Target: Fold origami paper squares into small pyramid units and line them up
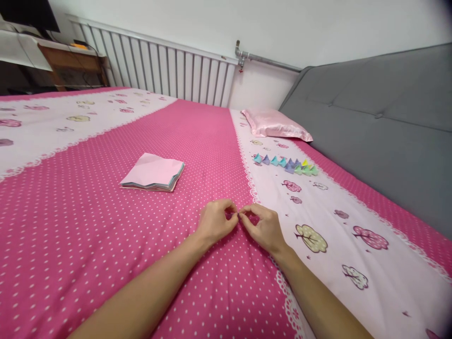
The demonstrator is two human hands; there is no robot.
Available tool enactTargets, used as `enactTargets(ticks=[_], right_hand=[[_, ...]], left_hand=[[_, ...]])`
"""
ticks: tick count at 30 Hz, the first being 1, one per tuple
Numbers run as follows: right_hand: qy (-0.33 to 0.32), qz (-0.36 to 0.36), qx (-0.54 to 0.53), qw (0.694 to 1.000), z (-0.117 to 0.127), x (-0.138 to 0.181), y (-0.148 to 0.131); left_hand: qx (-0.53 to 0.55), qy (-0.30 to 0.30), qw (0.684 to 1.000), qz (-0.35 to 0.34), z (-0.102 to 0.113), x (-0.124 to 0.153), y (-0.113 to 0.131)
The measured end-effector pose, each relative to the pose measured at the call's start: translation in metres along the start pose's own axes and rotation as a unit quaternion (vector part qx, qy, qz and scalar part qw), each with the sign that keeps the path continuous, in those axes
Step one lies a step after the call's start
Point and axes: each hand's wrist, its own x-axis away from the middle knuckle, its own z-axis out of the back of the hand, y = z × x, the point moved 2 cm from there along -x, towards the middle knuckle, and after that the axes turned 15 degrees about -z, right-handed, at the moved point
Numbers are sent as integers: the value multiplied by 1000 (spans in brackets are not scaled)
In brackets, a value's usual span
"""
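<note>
Above the pink dotted bedspread, my left hand [218,220] and my right hand [264,227] meet, thumbs and index fingers closed in pinches. Between the fingertips a tiny dark purple bit [238,214] shows, apparently a small piece of folded paper; most of it is covered by the fingers. A stack of square paper sheets [153,169], light pink on top, lies to the left beyond my left hand. To the right, past my right hand, several small folded paper boats [290,165] in blue, purple, green and yellow stand grouped on the white printed strip.
A pink satin pillow [275,124] lies by the grey padded headboard [381,103]. Behind the bed are a white radiator [158,61] and a metal pipe [271,62]. A wooden desk [70,59] with a black monitor [30,16] stands at the far left.
</note>
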Motion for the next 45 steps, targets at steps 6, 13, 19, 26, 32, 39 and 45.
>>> enactTargets(ticks=[6, 13, 19, 26, 32, 39, 45], right_hand=[[-12, 14, 25, 1000, 0, 1, -2], [-35, 15, 23, 999, -2, 0, -2], [-49, 3, 1, 999, -2, 0, -1], [-48, 12, 0, 999, -2, -1, 0], [-26, 14, -2, 1000, -2, 2, -3], [-30, 17, -15, 999, -3, 3, -4], [-46, 22, -9, 999, -4, 3, -5]], left_hand=[[-20, -1, 1000, 0, 0, -1, 2], [0, 5, 1000, 5, -3, -1, -1], [-10, -1, 1000, 11, -2, -1, -1], [-23, 11, 1000, 10, -1, 0, -2], [-54, 16, 998, 17, 1, 0, 0], [-40, 29, 999, -4, -1, 1, -2], [-42, 29, 999, -6, -3, 0, -2]])
